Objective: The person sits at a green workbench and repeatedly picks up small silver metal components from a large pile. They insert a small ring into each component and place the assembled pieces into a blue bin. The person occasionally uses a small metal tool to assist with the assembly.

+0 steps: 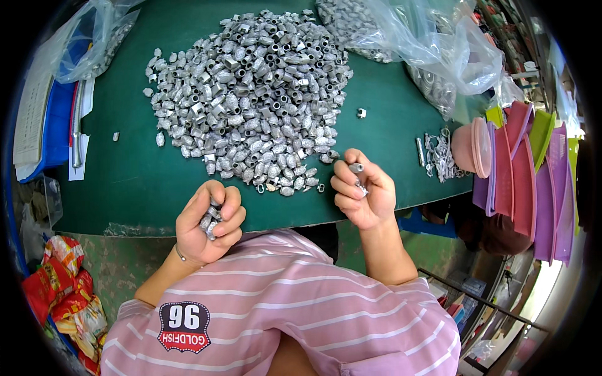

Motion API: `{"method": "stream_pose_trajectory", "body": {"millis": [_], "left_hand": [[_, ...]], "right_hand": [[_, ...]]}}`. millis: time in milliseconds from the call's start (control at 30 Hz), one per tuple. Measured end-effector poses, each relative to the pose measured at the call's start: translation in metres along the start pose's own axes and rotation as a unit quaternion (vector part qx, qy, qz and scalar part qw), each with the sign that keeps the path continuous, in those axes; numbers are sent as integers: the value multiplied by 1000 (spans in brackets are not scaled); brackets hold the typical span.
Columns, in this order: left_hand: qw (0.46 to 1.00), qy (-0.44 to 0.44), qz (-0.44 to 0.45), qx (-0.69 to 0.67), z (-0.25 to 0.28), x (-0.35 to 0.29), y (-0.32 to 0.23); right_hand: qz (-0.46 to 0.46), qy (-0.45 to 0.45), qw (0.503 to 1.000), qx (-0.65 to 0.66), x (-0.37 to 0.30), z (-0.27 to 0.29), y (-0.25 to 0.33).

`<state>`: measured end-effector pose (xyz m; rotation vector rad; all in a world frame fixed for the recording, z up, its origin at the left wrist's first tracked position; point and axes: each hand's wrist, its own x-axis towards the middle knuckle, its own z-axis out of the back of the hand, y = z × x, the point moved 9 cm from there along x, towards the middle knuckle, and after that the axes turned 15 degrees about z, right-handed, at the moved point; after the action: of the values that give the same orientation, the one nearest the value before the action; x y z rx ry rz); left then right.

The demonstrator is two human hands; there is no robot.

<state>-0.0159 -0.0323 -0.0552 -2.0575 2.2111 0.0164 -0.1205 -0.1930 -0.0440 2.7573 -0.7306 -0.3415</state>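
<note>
Near: L hand (195, 233) at approx. 7 o'clock of pile centre. Fingers curled in toward palm, loosely closed round a clutch of metal pieces (212, 220); qty n/a, partly covered. Axes mixed.

R hand (370, 195), slightly farther out, at approx. 4 o'clock of pile centre. Thumb & index finger close together, pinching a tubular piece (356, 168); visible end points to approx. 3 o'clock, long axis approx. 9-to-3. Remaining fingers bent, w/ a 2nd bright piece (362, 189) lodged among them; shape unclear.

Key relation: near edge of the grey metal pile (251, 94) lies at approx. 10 o'clock from R fingers, just beside the tips; from L fingers it lies at approx. 1 o'clock, near but apart. R hand is the nearer, by est. Pile pieces lie at all angles, no common axis.

Mid: small ring-like piece (321, 187) on table (398, 141) at approx. 9 o'clock of R hand. Loose piece (362, 113) at 12 o'clock of same, well apart. Bright linked parts (442, 156) & pink tub (464, 147) at approx. 2 o'clock.

Far: clear bag w/ add'l grey pcs (357, 28), approx. 12 o'clock from R hand, beyond loose piece.
</note>
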Motion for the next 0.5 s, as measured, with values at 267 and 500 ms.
{"method": "stream_pose_trajectory", "body": {"millis": [267,500], "left_hand": [[1000,5,-13,-4,-2,1,-1],[1000,4,-14,-9,-2,0,-1]], "right_hand": [[204,54,634,-744,9,-26,49],[251,121,512,-812,10,-45,40]]}}
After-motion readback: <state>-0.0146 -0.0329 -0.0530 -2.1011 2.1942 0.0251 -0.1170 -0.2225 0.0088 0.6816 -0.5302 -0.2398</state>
